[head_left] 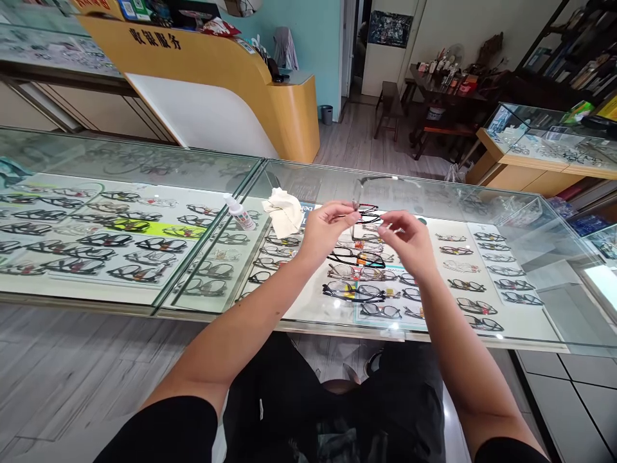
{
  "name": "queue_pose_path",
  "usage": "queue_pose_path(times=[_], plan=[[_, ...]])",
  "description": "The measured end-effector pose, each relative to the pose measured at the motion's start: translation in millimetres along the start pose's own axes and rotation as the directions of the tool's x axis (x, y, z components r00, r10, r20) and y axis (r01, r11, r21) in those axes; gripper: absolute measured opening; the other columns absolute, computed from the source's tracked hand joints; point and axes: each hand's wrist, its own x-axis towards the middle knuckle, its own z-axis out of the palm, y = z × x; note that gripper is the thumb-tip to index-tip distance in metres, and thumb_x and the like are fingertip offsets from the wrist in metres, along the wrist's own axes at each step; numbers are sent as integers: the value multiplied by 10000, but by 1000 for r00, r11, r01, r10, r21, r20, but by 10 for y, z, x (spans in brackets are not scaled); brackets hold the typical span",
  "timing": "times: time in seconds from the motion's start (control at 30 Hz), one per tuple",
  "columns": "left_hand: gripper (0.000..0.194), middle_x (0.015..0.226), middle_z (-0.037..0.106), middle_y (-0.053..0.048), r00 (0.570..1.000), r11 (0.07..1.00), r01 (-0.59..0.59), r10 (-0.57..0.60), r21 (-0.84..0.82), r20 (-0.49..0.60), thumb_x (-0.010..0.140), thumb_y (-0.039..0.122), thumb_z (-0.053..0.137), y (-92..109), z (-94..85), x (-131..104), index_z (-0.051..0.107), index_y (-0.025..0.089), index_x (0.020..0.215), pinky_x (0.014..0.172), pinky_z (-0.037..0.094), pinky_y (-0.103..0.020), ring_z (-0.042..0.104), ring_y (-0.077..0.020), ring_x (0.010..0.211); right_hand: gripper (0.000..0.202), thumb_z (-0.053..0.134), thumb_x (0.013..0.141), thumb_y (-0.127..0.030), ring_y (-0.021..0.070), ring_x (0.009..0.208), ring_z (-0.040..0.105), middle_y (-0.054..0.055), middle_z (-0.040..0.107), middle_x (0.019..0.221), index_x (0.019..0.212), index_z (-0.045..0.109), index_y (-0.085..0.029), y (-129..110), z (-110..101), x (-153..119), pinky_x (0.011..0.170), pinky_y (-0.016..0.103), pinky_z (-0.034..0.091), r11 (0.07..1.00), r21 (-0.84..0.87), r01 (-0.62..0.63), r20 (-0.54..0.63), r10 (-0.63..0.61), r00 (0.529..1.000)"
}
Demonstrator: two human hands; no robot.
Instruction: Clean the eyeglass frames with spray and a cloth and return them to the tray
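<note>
My left hand (328, 228) pinches a thin-framed pair of eyeglasses (357, 181) between thumb and fingers, above the glass counter. The frame is turned nearly edge-on, and one temple reaches out to the right, away from me. My right hand (409, 241) is at the near side of the glasses, its thumb and forefinger bent close together at the lower temple; the exact contact is hard to make out. Left of my hands, a crumpled cream cloth (284, 215) lies on the glass. Beside it is a small white spray bottle (240, 213).
The glass display counter (289, 326) spans the view in front of me, with rows of eyeglasses (354, 292) inside it. Beyond it are a yellow cashier desk (294, 122), a grey bin (326, 114), a wooden bench (389, 106) and another display case (544, 161).
</note>
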Motion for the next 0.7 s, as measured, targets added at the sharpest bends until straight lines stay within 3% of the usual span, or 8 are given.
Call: queue_pose_path(times=[0.07,0.13,0.3,0.47,0.53,0.6,0.63,0.7], plan=[[339,1200,758,-93,998,999,-19,16,44,62,691,502,987,-18,33,-41,844,227,827,1002,538,-386,692,-262,1214,392,879,863,-439,247,1022,683,73,760,1255,1212,755,-312,26,85,-31,829,404,557,978,-160,136,28,-133,991],[311,1183,752,-96,995,997,-19,12,73,99,698,488,987,-26,58,-74,856,235,824,963,529,-376,679,-266,1213,462,871,879,-448,299,1166,688,105,739,1372,1300,728,-320,80,155,-48,904,458,577,948,-247,199,85,-184,979],[339,989,770,-68,983,996,30,-44,81,177,699,521,978,15,77,-107,871,224,822,816,506,-341,675,-203,932,230,765,980,-448,324,1195,711,118,797,1271,1125,763,-271,183,223,-66,1033,534,572,916,-288,279,137,-249,959],[361,980,801,-77,953,992,14,-51,124,300,808,542,895,97,43,-99,868,193,895,834,531,-340,694,-205,917,241,693,1029,-425,300,1155,741,122,806,1295,1175,772,-251,196,203,-74,949,486,615,917,-275,291,135,-263,955],[313,961,791,-70,960,963,-128,61,236,273,926,503,795,154,-24,-58,855,197,937,844,532,-332,687,-193,908,247,697,1029,-410,303,1179,745,122,807,1316,1208,774,-257,204,183,-66,991,506,611,915,-273,297,112,-276,955],[256,942,760,-55,953,863,-303,273,404,134,1001,434,716,227,-153,23,824,207,953,857,526,-326,662,-183,900,233,694,1032,-404,314,1209,743,125,813,1316,1184,789,-257,212,157,-50,1019,526,604,912,-282,298,84,-286,954],[226,945,742,-50,917,789,-362,397,496,38,1019,398,695,266,-242,77,801,210,951,882,526,-329,654,-185,914,228,691,1034,-406,319,1221,739,127,814,1317,1166,798,-254,214,141,-41,1014,527,605,912,-287,294,74,-285,956],[162,994,717,-56,790,641,-375,600,670,-131,1037,332,665,336,-453,197,756,216,970,980,522,-358,651,-204,992,242,681,1039,-410,320,1226,733,128,811,1325,1166,810,-250,218,110,-24,974,510,612,915,-293,277,57,-273,960]])
